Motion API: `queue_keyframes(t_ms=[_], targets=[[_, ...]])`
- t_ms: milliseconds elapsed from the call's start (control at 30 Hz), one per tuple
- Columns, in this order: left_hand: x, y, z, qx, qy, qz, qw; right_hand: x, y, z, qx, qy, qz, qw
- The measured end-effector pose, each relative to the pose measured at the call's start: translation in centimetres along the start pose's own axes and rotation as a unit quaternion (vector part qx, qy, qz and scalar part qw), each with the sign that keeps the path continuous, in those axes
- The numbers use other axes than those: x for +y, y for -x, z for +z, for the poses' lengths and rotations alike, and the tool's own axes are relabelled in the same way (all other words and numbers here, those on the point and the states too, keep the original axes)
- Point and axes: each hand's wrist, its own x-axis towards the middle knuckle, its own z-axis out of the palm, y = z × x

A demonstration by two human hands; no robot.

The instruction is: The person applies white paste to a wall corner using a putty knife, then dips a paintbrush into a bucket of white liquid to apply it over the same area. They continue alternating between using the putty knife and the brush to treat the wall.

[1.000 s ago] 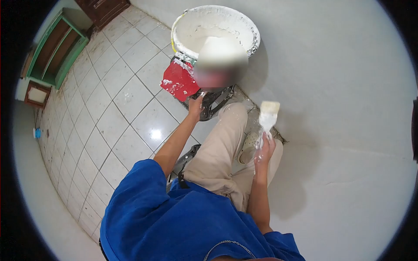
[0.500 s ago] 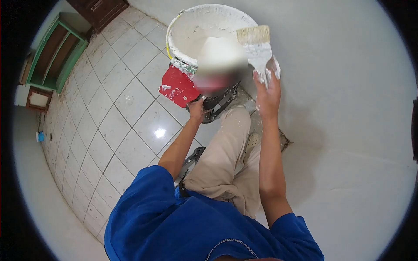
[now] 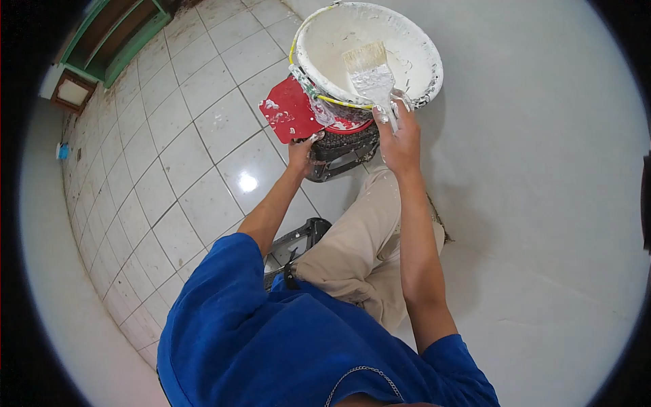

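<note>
Holding the brush (image 3: 371,70) over the bucket (image 3: 422,51) rim, right hand (image 3: 400,139) has lowered it inward; left hand (image 3: 300,150) grips the black frame (image 3: 342,152), open tiled floor (image 3: 203,146) at 9 o'clock.

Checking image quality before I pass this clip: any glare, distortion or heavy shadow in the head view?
Head view: strong fisheye bending, with a black vignette around the circular image; a bright glare spot on the floor tile; the bucket, the paintbrush and the right hand are sharp; a soft shadow falls on the white wall right of the arm.
</note>
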Motion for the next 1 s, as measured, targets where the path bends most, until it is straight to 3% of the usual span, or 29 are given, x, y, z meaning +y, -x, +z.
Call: queue_keyframes(t_ms=[133,300,400,500,767,833,967,1000], targets=[[-1.7,-1.6,-1.0,0.059,-0.021,0.041,0.997,1.8,0.9,0.6,0.025,0.023,-0.052,0.998],[-3.8,-3.8,-2.7,0.06,-0.026,0.064,0.996,5.4,1.0,1.8,-0.003,-0.048,-0.068,0.997],[-5.5,-6.5,-6.3,0.062,-0.034,0.073,0.995,8.9,1.9,5.7,-0.011,-0.081,-0.07,0.994],[-6.6,-8.9,-10.0,0.13,-0.033,0.096,0.986,11.0,2.2,9.8,-0.032,-0.105,-0.092,0.99],[-6.4,-14.6,-22.9,0.099,-0.068,0.107,0.987,12.5,1.8,19.8,-0.091,-0.154,-0.133,0.975],[-4.9,-11.1,-20.4,0.076,-0.006,0.118,0.99,10.2,1.8,18.3,-0.099,-0.152,-0.132,0.975],[-4.0,-10.3,-20.9,0.158,-0.041,0.115,0.98,8.3,0.6,19.4,-0.138,-0.193,-0.132,0.962],[-3.8,-9.8,-20.3,0.137,-0.046,0.102,0.984,8.2,0.6,19.3,-0.125,-0.22,-0.11,0.961]])
